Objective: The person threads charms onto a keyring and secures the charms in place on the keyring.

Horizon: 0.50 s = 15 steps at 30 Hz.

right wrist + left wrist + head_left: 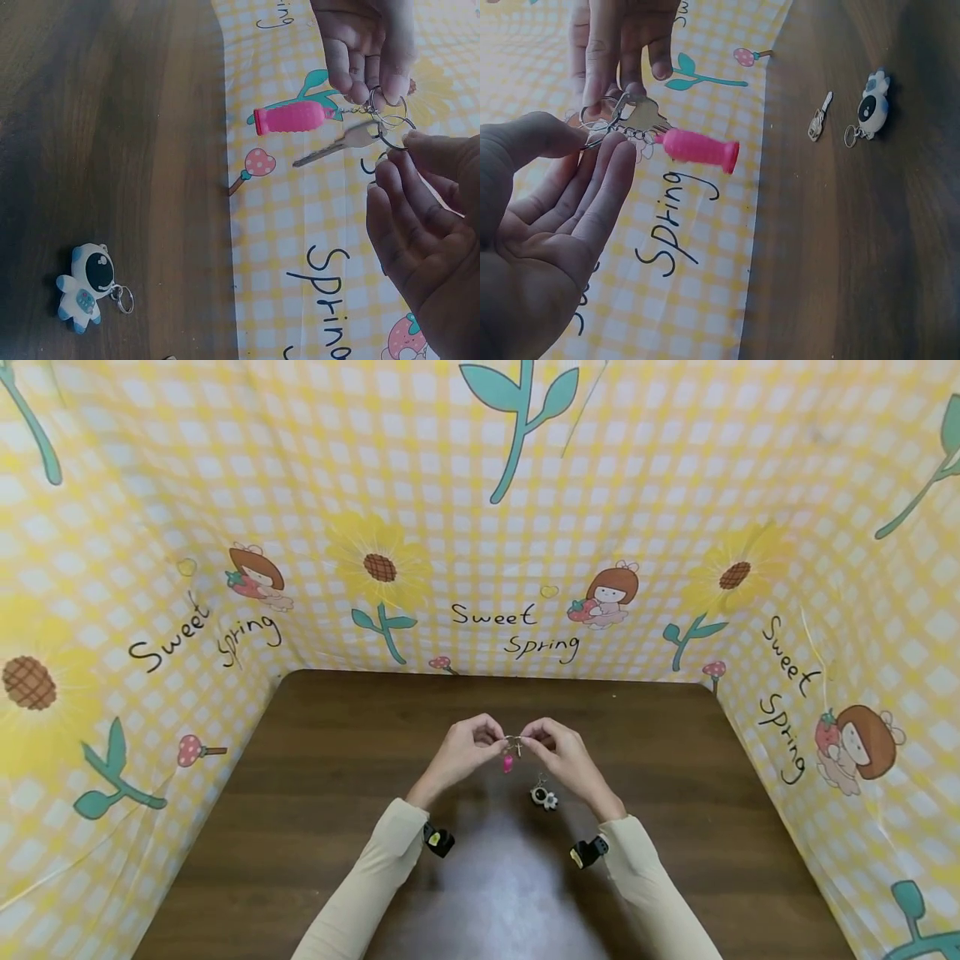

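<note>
My left hand (468, 753) pinches a metal ring between thumb and fingertips, and a pink bottle-shaped charm (697, 148) hangs from it on a short chain. Opposite, my right hand (564, 758) pinches another thin ring (395, 136) that overlaps the first in the wrist views. A metal key (337, 144) dangles at the rings between both hands. Below and nearer the right hand, a white astronaut keychain (543, 796) with a dark visor and its own small ring lies on the table. The fingertips partly hide where the rings meet.
On the dark wooden table (300, 827), the left wrist view shows another key (820, 118) beside the astronaut. Yellow-and-white checked cloth (480, 543) with flowers and lettering walls the table at the back and both sides. Each wrist wears a small black camera.
</note>
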### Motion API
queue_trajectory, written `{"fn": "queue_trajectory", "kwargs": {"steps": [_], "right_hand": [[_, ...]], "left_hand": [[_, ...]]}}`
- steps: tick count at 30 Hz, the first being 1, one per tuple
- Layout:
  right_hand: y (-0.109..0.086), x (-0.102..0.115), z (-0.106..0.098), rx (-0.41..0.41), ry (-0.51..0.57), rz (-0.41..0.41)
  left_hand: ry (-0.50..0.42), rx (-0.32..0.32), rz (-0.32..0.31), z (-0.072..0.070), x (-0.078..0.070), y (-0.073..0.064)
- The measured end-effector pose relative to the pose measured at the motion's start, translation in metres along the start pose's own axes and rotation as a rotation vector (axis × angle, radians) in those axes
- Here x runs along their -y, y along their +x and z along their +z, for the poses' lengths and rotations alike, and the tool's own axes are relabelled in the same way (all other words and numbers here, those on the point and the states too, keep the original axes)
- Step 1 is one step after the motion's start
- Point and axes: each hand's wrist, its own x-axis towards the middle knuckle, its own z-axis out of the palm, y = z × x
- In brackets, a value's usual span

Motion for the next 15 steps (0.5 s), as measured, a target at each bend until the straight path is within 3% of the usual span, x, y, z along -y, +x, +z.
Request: {"fn": "queue_trajectory", "kwargs": {"steps": [9, 15], "right_hand": [[-0.0021, 0.0032, 0.0049, 0.038, 0.002, 0.009], [0.0005, 0.0051, 0.0064, -0.029, -0.036, -0.002]], "left_hand": [[-0.055, 0.007, -0.02, 0.0023, 0.0026, -0.0077], [-0.077, -0.032, 0.01, 0.0023, 0.0026, -0.0065]]}}
